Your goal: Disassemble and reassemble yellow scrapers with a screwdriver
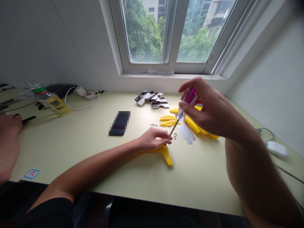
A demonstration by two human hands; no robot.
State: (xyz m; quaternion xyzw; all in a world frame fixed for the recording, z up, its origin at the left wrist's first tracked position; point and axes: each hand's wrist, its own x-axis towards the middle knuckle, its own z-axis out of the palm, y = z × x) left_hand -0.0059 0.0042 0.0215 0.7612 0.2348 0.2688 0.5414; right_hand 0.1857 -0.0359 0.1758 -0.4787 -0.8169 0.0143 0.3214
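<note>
My right hand (206, 109) is wrapped round the clear and purple handle of a screwdriver (175, 128), held at a slant with its shaft pointing down and left. Its tip meets the head of a yellow scraper (166, 155) that has a thin metal blade along its right edge. My left hand (153, 138) is closed at the far end of this scraper head, thumb and forefinger pinched around the screwdriver's tip. The hand and forearm cover part of the scraper's handle. Small screws (175, 136) and nuts (153, 124) lie just beyond.
Yellow scraper parts (167, 118) and loose metal blades (187, 133) lie to the right, partly behind my right hand. Printed cards (153, 98) are near the window. A pixelated dark object (120, 123), a bottle (55, 103) and another person's arm (9, 142) are left.
</note>
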